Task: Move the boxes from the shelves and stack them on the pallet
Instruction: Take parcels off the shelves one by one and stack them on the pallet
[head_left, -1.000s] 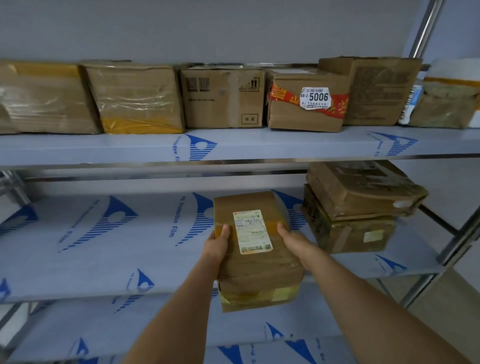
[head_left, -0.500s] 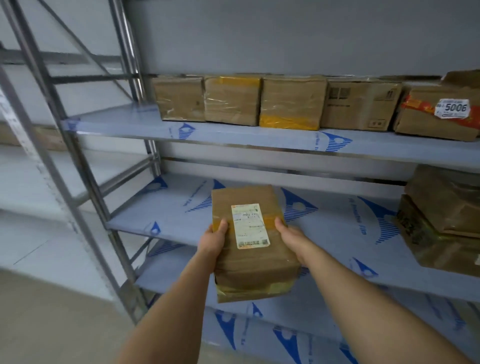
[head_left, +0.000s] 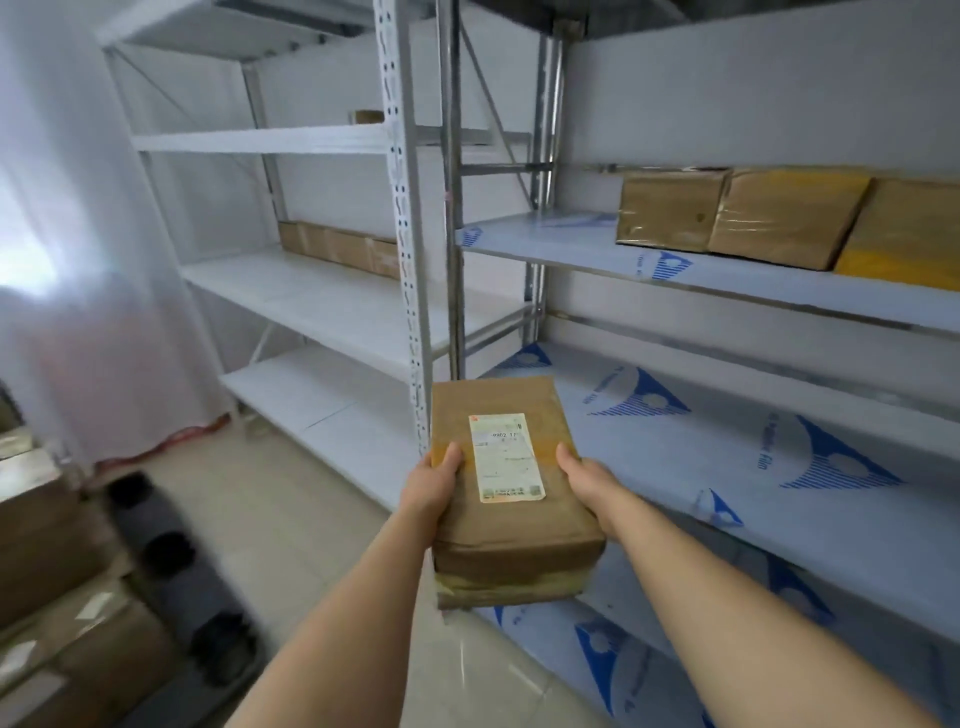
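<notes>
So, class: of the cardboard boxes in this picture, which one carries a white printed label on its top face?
The box held between both hands, left hand and right hand. The shelf boxes show only tape.

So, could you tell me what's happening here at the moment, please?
A person is carrying a taped brown box with a white label, left hand and right hand gripping its sides. It is off the film-covered shelf. More boxes sit on the shelf above, and stacked boxes lie lower left.

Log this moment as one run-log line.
phase: carrying | held: labelled box | left hand: grips left side | right hand: grips right side | pallet: lower left, boxes already stacked
</notes>
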